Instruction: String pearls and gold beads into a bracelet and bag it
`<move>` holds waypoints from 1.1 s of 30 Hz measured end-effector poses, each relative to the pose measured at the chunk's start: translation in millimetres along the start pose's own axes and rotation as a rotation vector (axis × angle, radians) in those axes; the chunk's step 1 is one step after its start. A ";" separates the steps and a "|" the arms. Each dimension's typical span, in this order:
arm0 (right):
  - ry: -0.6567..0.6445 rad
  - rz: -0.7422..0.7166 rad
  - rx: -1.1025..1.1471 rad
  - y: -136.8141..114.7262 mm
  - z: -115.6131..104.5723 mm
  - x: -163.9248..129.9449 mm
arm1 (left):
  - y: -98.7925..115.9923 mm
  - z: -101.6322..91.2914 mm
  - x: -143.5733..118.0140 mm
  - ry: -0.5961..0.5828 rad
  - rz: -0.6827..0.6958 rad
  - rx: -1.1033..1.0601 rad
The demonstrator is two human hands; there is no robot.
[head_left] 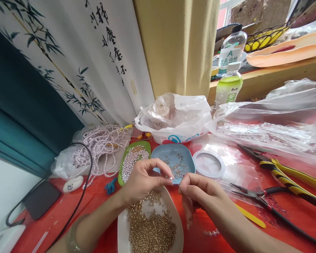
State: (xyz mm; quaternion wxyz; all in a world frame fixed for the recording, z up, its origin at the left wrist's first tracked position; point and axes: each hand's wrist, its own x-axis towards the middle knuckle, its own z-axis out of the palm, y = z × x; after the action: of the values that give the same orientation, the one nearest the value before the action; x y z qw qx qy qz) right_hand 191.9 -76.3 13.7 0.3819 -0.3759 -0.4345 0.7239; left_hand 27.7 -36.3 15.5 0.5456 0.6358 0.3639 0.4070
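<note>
Over the trays, my left hand [146,173] brings thumb and index finger together in a pinch; whatever is between the tips is too small to name. Close to its right, my right hand [202,192] is also pinched, with a thin bit faintly visible at its fingertips. Below them stands a white tray [179,225] holding many small gold beads [154,232]. Behind the fingers, a blue dish [191,165] contains small metal pins or findings. A green dish [120,172] of pearly and gold beads is partly hidden by my left hand.
Pliers with black handles [263,198] and yellow-black pliers [281,168] lie at right. A round clear lid [209,164] is beside the blue dish. Plastic bags [173,119] and bottles [228,84] stand behind. Bead strands [102,144], a black cable [91,158] and a phone [42,199] are left.
</note>
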 end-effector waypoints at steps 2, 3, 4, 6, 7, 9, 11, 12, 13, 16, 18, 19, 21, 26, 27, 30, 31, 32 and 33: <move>0.009 0.011 -0.006 -1.3 0.6 -0.1 | -0.4 0.3 -0.3 0.000 0.009 0.017; 0.008 0.013 -0.011 -1.6 0.6 -0.1 | -0.6 0.3 -0.4 -0.002 0.014 0.024; 0.008 0.014 -0.017 -1.7 0.4 0.0 | -0.8 0.3 -0.5 -0.005 0.021 0.028; 0.006 0.011 -0.033 -1.0 -0.2 0.5 | -1.0 0.2 -0.6 -0.009 0.033 0.033; 0.006 0.011 -0.037 -0.3 -0.4 1.0 | -1.0 0.2 -0.7 -0.009 0.039 0.035; 0.005 0.010 -0.041 1.6 -0.8 2.3 | -1.1 0.3 -0.8 -0.008 0.049 0.043; -0.005 0.012 -0.044 3.5 -0.8 3.3 | -1.2 0.5 -0.9 -0.004 0.057 0.055; -0.007 0.013 -0.046 4.3 -0.7 3.5 | -1.3 0.6 -0.9 0.000 0.063 0.061; -0.008 0.014 -0.047 4.8 -0.6 3.4 | -1.4 0.7 -0.9 0.006 0.067 0.067; -0.012 0.006 -0.051 4.9 -0.1 2.0 | -1.5 0.9 -1.1 0.016 0.072 0.082; -0.017 -0.010 -0.062 4.0 0.5 0.8 | -1.4 1.0 -1.3 0.011 0.068 0.086; -0.017 -0.017 -0.069 3.4 0.8 0.3 | -1.3 1.0 -1.3 0.007 0.066 0.086; -0.006 -0.019 -0.086 2.5 1.1 -0.4 | -1.0 1.1 -1.3 0.003 0.065 0.081; 0.006 -0.019 -0.103 2.7 0.4 -0.1 | -0.6 1.0 -0.9 0.006 0.055 0.051; 0.005 -0.021 -0.103 3.1 0.0 0.1 | -0.8 0.8 -0.9 0.002 0.052 0.046; 0.000 -0.018 -0.095 3.9 -0.8 0.1 | -1.7 -0.2 -0.9 -0.005 0.049 0.033; -0.001 -0.017 -0.092 4.0 -0.9 -0.2 | -2.0 -0.5 -1.0 -0.003 0.048 0.030; -0.001 -0.017 -0.090 3.9 -1.0 -0.7 | -2.2 -0.6 -1.1 -0.002 0.048 0.027; 0.001 -0.017 -0.090 3.8 -0.9 -1.1 | -2.4 -0.5 -1.2 -0.002 0.049 0.026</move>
State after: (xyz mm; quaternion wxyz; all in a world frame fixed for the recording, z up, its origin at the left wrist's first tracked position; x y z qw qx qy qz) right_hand 192.3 -78.3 10.2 0.3708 -0.3892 -0.4695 0.7004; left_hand 26.6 -36.9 13.1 0.5275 0.6519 0.3531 0.4148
